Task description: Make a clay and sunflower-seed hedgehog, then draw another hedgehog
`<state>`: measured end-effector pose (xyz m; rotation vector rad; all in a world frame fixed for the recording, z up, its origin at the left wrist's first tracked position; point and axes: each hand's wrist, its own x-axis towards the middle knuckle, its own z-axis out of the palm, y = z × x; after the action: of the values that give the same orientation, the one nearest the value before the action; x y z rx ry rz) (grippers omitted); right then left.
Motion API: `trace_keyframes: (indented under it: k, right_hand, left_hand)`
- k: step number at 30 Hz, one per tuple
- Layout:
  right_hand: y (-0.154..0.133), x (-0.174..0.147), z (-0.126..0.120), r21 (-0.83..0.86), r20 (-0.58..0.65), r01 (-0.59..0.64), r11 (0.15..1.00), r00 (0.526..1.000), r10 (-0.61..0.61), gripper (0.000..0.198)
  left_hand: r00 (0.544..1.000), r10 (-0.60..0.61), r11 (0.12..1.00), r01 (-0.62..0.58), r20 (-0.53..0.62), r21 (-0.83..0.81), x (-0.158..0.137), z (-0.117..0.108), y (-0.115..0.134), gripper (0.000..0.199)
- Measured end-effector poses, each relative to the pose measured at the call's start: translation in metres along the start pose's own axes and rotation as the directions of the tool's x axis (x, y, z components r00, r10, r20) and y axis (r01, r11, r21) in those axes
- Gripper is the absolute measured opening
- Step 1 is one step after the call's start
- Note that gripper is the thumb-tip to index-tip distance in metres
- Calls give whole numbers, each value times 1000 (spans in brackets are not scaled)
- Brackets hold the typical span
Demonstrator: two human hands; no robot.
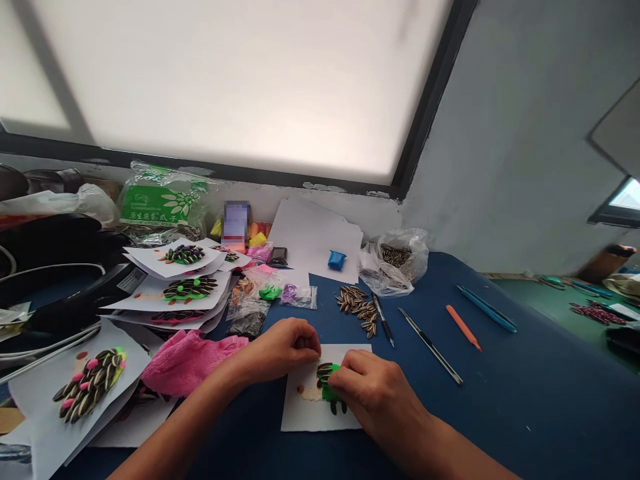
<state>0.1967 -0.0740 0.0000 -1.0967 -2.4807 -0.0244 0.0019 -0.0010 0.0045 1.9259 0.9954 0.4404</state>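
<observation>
One sheet (300,419) lies flat on the table (505,407), its green clay (329,393) under the right hand (383,387), fingertips pinched together; can't see anything between them. Left hand (283,348) is curled by the top edge, maybe steadying it; can't tell if it's gripping. One seed pile (356,303) sits just beyond, probably for easy reach, plus one orange pen (463,328).

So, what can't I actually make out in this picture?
All in the head view:
Right hand: its own back hides whether it pinches anything.
Green patch: partly covered by that hand.
Left hand: curled closed-looking, hiding any contents.
Pixelated rectangle: too blurred to read.
Seed bag: smallest print too tiny.
</observation>
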Motion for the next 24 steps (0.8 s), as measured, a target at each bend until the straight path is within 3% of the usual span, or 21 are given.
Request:
trace_keyframes:
  k: [8, 24]
  right_hand:
    - [2, 0, 5, -85, -64, 33, 996, 997, -38, 28]
    - [-3, 0, 5, -199, 0, 41, 979, 999, -42, 23]
  left_hand:
    - [1000, -2, 1000, 2, 0, 9, -1, 1, 0, 18]
    - [1000, 12, 999, -12, 5, 29, 0, 1, -3, 17]
